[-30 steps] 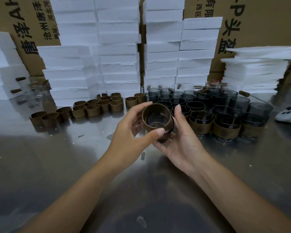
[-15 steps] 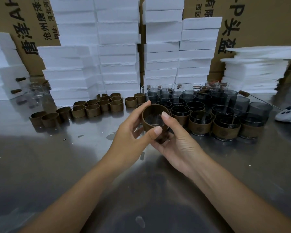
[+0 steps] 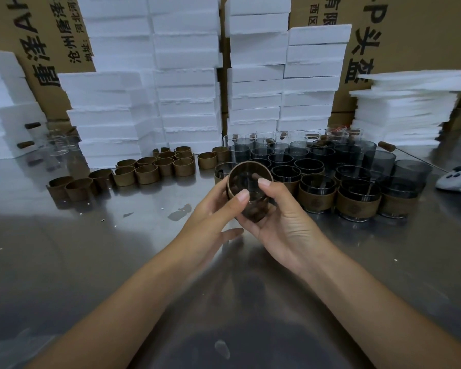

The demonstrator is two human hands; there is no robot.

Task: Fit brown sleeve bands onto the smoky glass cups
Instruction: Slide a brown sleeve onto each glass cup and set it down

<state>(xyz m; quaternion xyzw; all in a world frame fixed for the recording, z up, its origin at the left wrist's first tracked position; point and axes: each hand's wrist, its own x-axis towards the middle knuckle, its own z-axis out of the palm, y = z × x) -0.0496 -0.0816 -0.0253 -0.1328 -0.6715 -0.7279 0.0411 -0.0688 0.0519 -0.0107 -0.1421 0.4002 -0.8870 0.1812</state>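
Both hands hold one smoky glass cup (image 3: 253, 206) tilted with its mouth toward me, just above the steel table (image 3: 91, 249). A brown sleeve band (image 3: 230, 191) sits around the cup's upper part. My left hand (image 3: 210, 219) grips the band, thumb on the near side. My right hand (image 3: 282, 222) cradles the cup from beneath, with its thumb on the rim. Behind them stand several smoky cups (image 3: 312, 159), the front ones wearing bands (image 3: 316, 199). Loose brown bands (image 3: 147, 173) lie in rows at the left.
Stacks of white foam blocks (image 3: 186, 83) and cardboard boxes (image 3: 415, 35) wall off the back. Thin foam sheets (image 3: 407, 107) are piled at the right. A white controller (image 3: 457, 179) lies at the right edge. Clear glasses (image 3: 57, 145) stand at the back left.
The cup has tilted more toward me and dropped slightly. The band sits further onto the cup, and my right thumb has come up onto the rim.
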